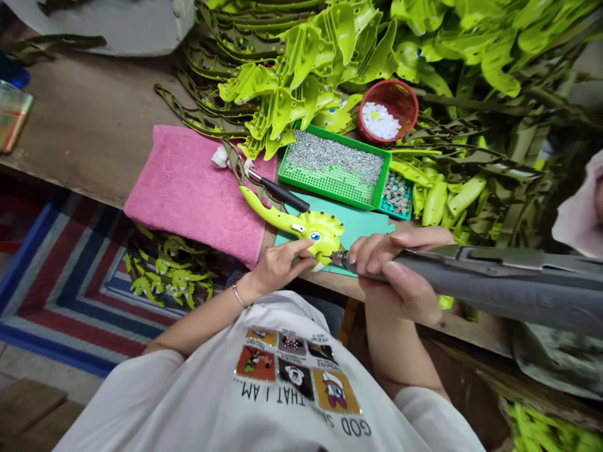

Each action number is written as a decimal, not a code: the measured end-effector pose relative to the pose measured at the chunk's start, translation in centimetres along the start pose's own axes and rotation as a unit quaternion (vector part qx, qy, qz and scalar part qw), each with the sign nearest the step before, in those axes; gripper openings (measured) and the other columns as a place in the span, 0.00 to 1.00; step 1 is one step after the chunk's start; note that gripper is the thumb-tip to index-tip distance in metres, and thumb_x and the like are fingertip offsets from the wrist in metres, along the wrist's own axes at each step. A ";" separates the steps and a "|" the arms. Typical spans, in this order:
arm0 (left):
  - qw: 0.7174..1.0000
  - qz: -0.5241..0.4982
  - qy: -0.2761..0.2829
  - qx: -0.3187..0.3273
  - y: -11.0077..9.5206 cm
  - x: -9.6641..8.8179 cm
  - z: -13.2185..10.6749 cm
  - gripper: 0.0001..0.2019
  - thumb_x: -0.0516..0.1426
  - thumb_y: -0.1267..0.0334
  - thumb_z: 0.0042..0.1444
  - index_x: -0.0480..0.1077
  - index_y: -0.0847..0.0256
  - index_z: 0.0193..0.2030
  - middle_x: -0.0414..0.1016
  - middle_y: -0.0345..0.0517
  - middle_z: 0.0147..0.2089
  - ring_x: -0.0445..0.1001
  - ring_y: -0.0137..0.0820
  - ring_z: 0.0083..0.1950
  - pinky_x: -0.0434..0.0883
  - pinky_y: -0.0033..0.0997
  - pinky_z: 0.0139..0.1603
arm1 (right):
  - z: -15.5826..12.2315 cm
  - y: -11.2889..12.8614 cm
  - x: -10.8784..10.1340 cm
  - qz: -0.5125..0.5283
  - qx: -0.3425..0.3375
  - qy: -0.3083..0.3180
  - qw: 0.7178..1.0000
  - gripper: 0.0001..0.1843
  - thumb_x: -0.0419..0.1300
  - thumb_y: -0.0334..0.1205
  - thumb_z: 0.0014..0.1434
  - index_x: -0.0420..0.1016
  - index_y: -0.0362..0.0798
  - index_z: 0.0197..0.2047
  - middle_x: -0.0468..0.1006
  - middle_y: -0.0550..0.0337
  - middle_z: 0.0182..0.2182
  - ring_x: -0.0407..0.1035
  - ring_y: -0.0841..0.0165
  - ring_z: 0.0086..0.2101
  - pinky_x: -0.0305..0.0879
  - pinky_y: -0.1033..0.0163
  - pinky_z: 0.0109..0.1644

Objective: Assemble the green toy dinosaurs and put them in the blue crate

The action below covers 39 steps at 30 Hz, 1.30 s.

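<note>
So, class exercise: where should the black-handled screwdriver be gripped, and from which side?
Take the black handle around its middle, coming from the near right, above the teal mat. It lies flat and its free end points that way, while the metal shaft runs off the other way over the olive piece.

Our left hand [277, 269] steadies a lime-green plastic dinosaur-head piece [316, 233] above the wooden desk [94, 119], while our right hand [398, 273] grips a grey cylindrical power tool [494, 285], its metal tip against the piece.

Passage is afforded over the pink towel [188, 194]; beyond its far edge, reach is blocked by a green tray [334, 166] and heaped lime-green plastic parts [306, 75].
</note>
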<state>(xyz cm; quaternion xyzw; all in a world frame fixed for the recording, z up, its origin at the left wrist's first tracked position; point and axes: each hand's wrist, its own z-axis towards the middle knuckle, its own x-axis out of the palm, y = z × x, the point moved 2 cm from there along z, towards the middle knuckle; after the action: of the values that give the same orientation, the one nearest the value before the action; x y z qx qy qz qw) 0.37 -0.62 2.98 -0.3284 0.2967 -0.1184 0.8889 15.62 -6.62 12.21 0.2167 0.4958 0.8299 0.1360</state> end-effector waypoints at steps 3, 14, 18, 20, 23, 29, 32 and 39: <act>1.000 -0.007 -0.001 0.003 -0.5 0.9 0.4 0.28 0.60 0.66 0.64 0.54 0.61 0.68 0.83 0.42 0.39 0.83 0.26 0.40 0.78 0.25 0.46 | -0.5 0.2 -0.3 0.022 -0.004 0.017 1.000 0.11 0.65 0.42 0.56 0.76 0.57 0.44 0.69 0.71 0.17 0.60 0.71 0.15 0.62 0.61 0.20; 0.999 -0.019 0.002 0.040 -1.0 1.5 1.9 0.32 0.59 0.65 0.65 0.50 0.60 0.71 0.83 0.40 0.37 0.82 0.26 0.38 0.77 0.24 0.46 | -1.1 0.1 -1.5 0.028 0.013 0.018 0.999 0.13 0.64 0.40 0.56 0.75 0.57 0.46 0.72 0.69 0.19 0.66 0.69 0.18 0.67 0.60 0.24; 0.997 -0.034 0.000 0.066 -0.9 1.9 2.4 0.33 0.58 0.64 0.66 0.47 0.58 0.73 0.83 0.40 0.37 0.82 0.27 0.40 0.76 0.27 0.46 | -1.2 0.4 -1.5 0.025 0.042 0.032 0.998 0.12 0.66 0.41 0.55 0.74 0.57 0.44 0.72 0.70 0.18 0.65 0.69 0.17 0.65 0.60 0.24; 0.996 -0.033 0.000 0.081 -0.9 1.9 2.5 0.32 0.57 0.65 0.66 0.47 0.58 0.73 0.83 0.40 0.37 0.82 0.27 0.39 0.76 0.28 0.46 | -1.3 0.7 -1.4 0.022 0.049 0.038 0.998 0.11 0.66 0.40 0.55 0.73 0.56 0.43 0.71 0.71 0.18 0.65 0.70 0.17 0.66 0.61 0.24; 0.996 -0.028 -0.002 0.085 -1.0 1.9 2.4 0.32 0.57 0.65 0.67 0.47 0.60 0.73 0.82 0.42 0.38 0.81 0.28 0.40 0.77 0.29 0.46 | -1.3 1.0 -1.1 0.013 0.039 0.047 0.998 0.09 0.65 0.39 0.56 0.73 0.55 0.42 0.71 0.70 0.18 0.66 0.71 0.17 0.66 0.62 0.24; 0.997 -0.023 0.006 0.072 -1.0 1.9 2.2 0.35 0.57 0.66 0.67 0.44 0.60 0.74 0.81 0.40 0.36 0.81 0.27 0.37 0.77 0.28 0.43 | -1.0 1.1 -1.3 -0.006 0.020 0.059 0.998 0.07 0.64 0.41 0.57 0.73 0.57 0.40 0.72 0.69 0.19 0.65 0.71 0.17 0.67 0.61 0.23; 0.997 -0.026 0.010 0.068 -1.0 1.9 2.2 0.36 0.58 0.65 0.66 0.43 0.61 0.75 0.82 0.40 0.35 0.81 0.28 0.37 0.76 0.28 0.43 | -1.0 1.0 -1.6 -0.003 0.022 0.056 0.998 0.09 0.65 0.40 0.57 0.73 0.57 0.42 0.72 0.70 0.19 0.65 0.71 0.17 0.67 0.62 0.24; 0.997 -0.015 0.010 0.077 -1.2 2.0 2.5 0.34 0.57 0.63 0.67 0.44 0.60 0.74 0.82 0.38 0.34 0.81 0.27 0.35 0.76 0.27 0.42 | -1.5 0.7 -1.4 0.008 0.032 0.033 0.999 0.11 0.66 0.39 0.56 0.73 0.54 0.43 0.70 0.71 0.17 0.65 0.72 0.17 0.67 0.63 0.24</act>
<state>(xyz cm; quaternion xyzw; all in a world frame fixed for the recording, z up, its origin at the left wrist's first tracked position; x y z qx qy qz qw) 3.45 -1.03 4.37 -0.2623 0.2909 -0.1576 0.9065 16.07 -8.68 11.95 0.1975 0.5243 0.8215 0.1064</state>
